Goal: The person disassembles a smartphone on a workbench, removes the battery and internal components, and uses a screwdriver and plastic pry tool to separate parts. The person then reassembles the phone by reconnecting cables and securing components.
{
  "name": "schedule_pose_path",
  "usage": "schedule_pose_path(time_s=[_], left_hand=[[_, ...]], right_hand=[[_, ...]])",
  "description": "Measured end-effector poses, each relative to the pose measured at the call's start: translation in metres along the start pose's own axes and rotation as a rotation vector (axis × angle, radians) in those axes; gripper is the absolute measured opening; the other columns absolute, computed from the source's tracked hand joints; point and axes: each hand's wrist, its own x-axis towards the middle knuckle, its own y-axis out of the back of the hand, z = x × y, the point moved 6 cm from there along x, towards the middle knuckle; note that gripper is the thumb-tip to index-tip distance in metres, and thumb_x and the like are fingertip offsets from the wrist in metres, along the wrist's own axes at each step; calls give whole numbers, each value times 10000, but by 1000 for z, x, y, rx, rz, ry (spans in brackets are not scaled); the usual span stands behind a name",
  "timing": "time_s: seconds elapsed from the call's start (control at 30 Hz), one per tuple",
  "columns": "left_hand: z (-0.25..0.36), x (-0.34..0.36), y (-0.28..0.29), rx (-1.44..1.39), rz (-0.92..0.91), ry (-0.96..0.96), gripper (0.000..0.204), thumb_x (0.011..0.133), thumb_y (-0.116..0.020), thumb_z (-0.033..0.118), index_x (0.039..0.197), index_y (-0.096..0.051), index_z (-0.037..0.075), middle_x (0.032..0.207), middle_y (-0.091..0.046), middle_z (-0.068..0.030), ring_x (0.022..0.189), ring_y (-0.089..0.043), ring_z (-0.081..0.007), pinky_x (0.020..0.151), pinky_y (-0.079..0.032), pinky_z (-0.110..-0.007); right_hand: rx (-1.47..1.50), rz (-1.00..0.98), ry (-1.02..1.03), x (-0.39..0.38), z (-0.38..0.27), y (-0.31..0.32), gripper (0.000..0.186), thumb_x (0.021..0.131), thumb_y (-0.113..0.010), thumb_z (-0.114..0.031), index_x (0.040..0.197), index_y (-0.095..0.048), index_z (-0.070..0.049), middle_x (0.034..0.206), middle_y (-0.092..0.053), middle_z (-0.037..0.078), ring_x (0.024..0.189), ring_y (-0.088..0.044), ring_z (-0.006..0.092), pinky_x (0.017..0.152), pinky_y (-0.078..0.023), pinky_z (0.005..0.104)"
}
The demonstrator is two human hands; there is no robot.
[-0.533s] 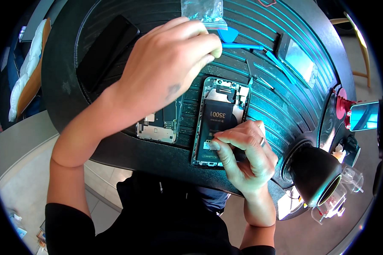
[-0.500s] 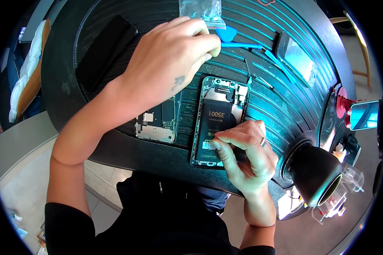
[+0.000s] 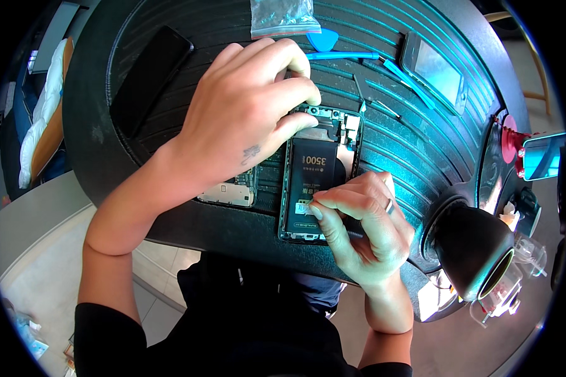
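While your left hand (image 3: 248, 103) holds thumb and forefinger apart at the top of the opened phone (image 3: 351, 133) on the desk (image 3: 399, 151), your right hand (image 3: 372, 218) pinches fingertips together over the battery (image 3: 308, 166); expect light, stiff, fragile handling, best by the frame (image 3: 283, 195).

At the right hand (image 3: 366, 217) sits a matt battery (image 3: 305, 166); beyond the left hand (image 3: 258, 100), a glossy plastic bag (image 3: 283, 17) and smooth plastic pick (image 3: 322, 40) lie on the ridged, dully shining table (image 3: 402, 160).
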Motion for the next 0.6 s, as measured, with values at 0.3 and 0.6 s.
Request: schedule_pose_path(time_s=[0.3,0.6], left_hand=[[3,1,-2,67,-4,-45,209,671,-845,110,829,-709,93,910,-613,2,779,-566,-165,725,-414,-311],[-2,-1,-4,26,7,-18,211,675,-845,111,839,-713,88,928,-622,-5,794,-582,-166,743,-423,-305]], right_hand=[[-18,19,-44,-1,5,2,209,710,-830,13,862,-693,-29,739,-651,32,617,-562,167,631,-365,304],[-90,39,-48,2,10,5,199,730,-812,24,891,-702,-19,790,-674,45,674,-596,179,671,-398,308]])
